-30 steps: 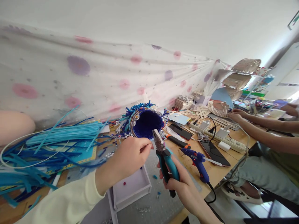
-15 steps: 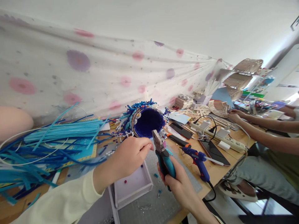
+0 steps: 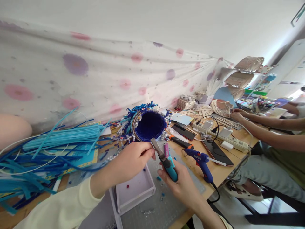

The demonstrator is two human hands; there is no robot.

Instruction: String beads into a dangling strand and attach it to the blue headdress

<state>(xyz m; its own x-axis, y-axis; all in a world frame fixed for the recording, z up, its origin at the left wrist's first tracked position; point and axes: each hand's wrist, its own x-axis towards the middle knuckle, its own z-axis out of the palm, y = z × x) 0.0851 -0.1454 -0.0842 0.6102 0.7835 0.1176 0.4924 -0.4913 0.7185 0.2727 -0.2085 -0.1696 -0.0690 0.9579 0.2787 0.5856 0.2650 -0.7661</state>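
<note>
My right hand (image 3: 182, 187) grips teal-handled pliers (image 3: 166, 160), whose metal jaws point up and left toward my left fingertips. My left hand (image 3: 130, 160), in a cream sleeve, is pinched shut on something too small to make out, right at the pliers' tip. Just behind both hands lies a blue beaded headpiece (image 3: 146, 124) on its side, with its dark blue hollow facing me. A shallow white tray (image 3: 135, 190) with a few loose beads sits under my hands.
Blue paper strips (image 3: 52, 146) pile up at the left. A blue glue gun (image 3: 201, 160), phones (image 3: 216, 152) and a power strip (image 3: 226, 141) lie to the right. Another person's arms (image 3: 262, 130) work at the far right, by wooden fans (image 3: 222, 108). A spotted cloth (image 3: 95, 76) hangs behind.
The pliers have tilted left, so their jaws now meet my left fingertips. My right hand has shifted lower on the handles. The view has dipped slightly.
</note>
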